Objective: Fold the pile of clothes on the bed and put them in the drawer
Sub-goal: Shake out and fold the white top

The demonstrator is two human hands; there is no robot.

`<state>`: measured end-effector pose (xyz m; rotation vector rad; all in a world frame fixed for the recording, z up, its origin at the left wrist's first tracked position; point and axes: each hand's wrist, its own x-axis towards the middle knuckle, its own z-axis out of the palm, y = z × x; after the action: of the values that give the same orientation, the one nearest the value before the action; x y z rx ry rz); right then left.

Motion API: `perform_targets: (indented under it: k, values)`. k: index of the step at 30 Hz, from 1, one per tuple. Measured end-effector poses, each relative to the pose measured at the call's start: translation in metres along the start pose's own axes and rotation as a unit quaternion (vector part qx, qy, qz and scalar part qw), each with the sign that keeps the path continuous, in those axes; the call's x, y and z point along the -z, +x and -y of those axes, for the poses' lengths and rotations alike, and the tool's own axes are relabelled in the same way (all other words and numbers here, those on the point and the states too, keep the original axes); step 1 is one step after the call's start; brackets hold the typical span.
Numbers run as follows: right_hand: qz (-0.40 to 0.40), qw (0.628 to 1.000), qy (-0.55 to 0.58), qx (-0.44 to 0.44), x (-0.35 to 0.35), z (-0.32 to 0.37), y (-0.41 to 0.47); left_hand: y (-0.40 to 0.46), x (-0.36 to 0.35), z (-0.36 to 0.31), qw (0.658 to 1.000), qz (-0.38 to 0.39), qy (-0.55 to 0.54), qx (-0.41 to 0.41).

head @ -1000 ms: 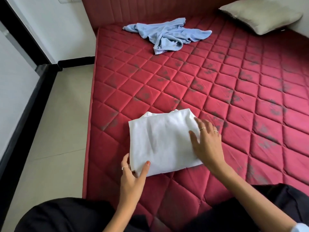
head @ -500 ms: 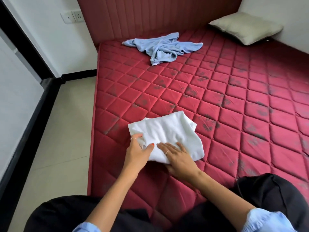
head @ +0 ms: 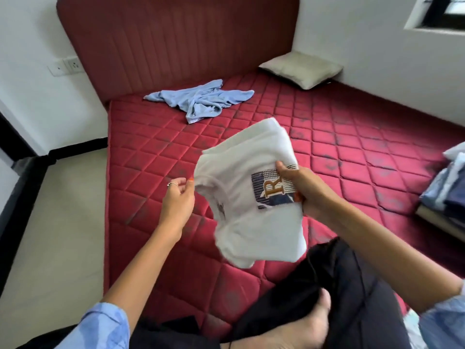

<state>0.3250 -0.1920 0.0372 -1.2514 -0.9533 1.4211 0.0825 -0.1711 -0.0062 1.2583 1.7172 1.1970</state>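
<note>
My right hand (head: 300, 187) grips the folded white T-shirt (head: 249, 197) by its right edge, thumb curled over the printed patch, and holds it up off the red mattress (head: 156, 157), clear of the bed. My left hand (head: 179, 195) sits just beside the shirt's left edge, fingers loosely bent; whether the fingertips touch the cloth I cannot tell. The bundle hangs with its long axis running far to near. A stack of folded clothes (head: 448, 182) lies at the right edge, so I judge the right hand, already nearer, should carry it that way. The crumpled blue garment (head: 198, 102) waits unfolded at the far left, by the headboard.
</note>
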Motion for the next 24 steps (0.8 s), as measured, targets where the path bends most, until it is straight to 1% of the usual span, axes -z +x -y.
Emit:
perform_targets:
  k: [2, 6, 9, 13, 15, 18, 21, 24]
  values:
    - [-0.023, 0.996, 0.072, -0.049, 0.018, 0.01, -0.02, -0.004, -0.012, -0.009, 0.998, 0.051, 0.019, -0.002]
    - [-0.102, 0.977, 0.168, -0.084, 0.059, 0.015, -0.071, -0.019, -0.048, -0.022, 0.978, 0.194, 0.079, -0.011]
    - [-0.166, 0.96, 0.211, -0.083, 0.086, 0.01, -0.114, -0.034, -0.077, -0.03, 0.957, 0.273, 0.094, -0.029]
    - [-0.225, 0.939, 0.255, -0.044, 0.12, 0.001, -0.179, -0.06, -0.12, -0.043, 0.917, 0.368, 0.142, -0.054]
    - [-0.249, 0.93, 0.27, -0.025, 0.134, -0.004, -0.204, -0.071, -0.139, -0.045, 0.898, 0.405, 0.156, -0.069]
    - [-0.288, 0.912, 0.291, -0.011, 0.147, -0.01, -0.231, -0.087, -0.159, -0.046, 0.877, 0.44, 0.163, -0.099]
    - [-0.327, 0.893, 0.308, -0.006, 0.162, -0.012, -0.245, -0.098, -0.175, -0.046, 0.866, 0.463, 0.16, -0.103]
    - [-0.352, 0.876, 0.326, 0.041, 0.181, 0.001, -0.255, -0.109, -0.189, -0.053, 0.855, 0.478, 0.158, -0.123]
